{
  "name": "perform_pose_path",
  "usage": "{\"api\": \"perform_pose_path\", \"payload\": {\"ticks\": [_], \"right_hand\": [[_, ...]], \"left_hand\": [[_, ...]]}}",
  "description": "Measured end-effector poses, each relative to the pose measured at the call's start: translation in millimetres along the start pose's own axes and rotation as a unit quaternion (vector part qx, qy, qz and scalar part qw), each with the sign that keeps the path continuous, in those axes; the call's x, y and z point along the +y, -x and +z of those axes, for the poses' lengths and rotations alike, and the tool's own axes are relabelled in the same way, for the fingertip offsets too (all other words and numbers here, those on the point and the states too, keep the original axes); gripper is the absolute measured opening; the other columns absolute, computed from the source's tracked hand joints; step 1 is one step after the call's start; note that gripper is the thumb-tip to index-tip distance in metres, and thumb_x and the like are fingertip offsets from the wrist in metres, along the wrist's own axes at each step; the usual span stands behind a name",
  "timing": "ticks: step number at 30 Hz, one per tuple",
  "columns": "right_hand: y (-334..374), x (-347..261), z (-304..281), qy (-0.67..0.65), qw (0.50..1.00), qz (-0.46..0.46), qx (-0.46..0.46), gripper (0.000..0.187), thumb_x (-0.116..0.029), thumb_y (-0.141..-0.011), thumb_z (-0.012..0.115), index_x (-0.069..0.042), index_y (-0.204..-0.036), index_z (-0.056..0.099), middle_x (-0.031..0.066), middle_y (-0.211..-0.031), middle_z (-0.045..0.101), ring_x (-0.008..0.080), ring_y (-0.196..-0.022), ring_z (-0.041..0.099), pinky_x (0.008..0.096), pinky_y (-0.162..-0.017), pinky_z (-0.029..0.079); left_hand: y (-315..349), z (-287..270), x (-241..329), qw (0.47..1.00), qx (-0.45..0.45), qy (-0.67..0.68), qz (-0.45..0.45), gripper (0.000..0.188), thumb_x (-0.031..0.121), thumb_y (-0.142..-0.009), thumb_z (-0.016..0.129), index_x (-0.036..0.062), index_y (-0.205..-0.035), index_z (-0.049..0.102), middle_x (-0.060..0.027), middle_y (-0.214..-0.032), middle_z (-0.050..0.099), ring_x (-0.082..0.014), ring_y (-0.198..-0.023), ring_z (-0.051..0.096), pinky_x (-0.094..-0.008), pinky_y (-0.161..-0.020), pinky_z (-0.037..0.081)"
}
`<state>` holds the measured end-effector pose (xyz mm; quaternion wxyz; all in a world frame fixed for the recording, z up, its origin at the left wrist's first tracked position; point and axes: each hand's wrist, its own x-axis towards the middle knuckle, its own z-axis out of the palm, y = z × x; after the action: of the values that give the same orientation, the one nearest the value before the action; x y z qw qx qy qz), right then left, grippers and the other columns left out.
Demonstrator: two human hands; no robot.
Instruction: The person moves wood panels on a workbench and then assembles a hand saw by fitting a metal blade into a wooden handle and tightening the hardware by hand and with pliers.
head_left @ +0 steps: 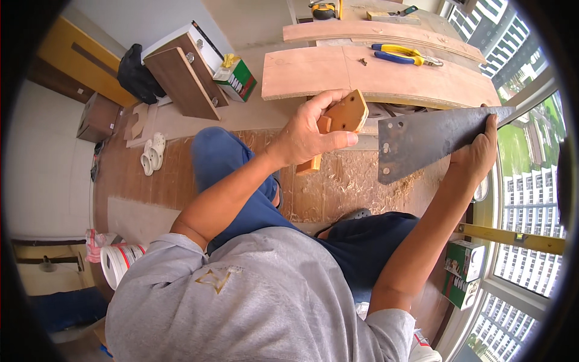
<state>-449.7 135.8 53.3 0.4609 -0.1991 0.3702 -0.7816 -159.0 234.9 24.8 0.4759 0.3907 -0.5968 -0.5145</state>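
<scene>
Hands: left hand [307, 131] gripping wooden saw handle [348, 113], right hand [477, 151] clamping the separate saw blade [425, 136] by its narrow end. Blade's holed end just right of handle. Combination pliers [401, 55] on plywood board [307, 71].

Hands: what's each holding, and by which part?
Left hand: a wooden handle, by its middle. Right hand: a saw blade, near its narrow end.

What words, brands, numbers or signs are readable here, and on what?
Lettering is described, not copied:
Green-and-white box beside the brown panels: large white letters.
Green-and-white boxes by the window: white letters.
Grey T-shirt: gold emblem; tiny marks beside it, too small to read.
Saw blade and wooden handle: none visible.
</scene>
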Motion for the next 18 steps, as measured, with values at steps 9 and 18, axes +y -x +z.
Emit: {"api": "perform_pose_path", "payload": {"ticks": [9,18], "right_hand": [[-4,7,-4,0.025,0.999,-0.031,-0.014,0.035,-0.022,-0.104,0.057,0.008,-0.120,0.065,0.0115,-0.104,0.068,0.0196,-0.091,0.064,0.0323,-0.086,0.053],[5,5,1,0.087,0.993,-0.078,-0.004,0.034,-0.022,-0.102,0.060,0.006,-0.118,0.067,0.0120,-0.106,0.070,0.0180,-0.089,0.067,0.0292,-0.084,0.055]], "left_hand": [[1,16,2,1.000,-0.002,-0.016,-0.020,0.075,0.010,-0.083,0.080,-0.0051,-0.145,0.042,-0.0101,-0.130,0.057,-0.0161,-0.119,0.056,-0.0321,-0.106,0.045],[2,14,-12,0.975,0.027,-0.206,0.077,0.076,0.024,-0.078,0.086,-0.0023,-0.140,0.050,-0.0164,-0.123,0.061,-0.0232,-0.110,0.064,-0.0348,-0.093,0.053]]}}
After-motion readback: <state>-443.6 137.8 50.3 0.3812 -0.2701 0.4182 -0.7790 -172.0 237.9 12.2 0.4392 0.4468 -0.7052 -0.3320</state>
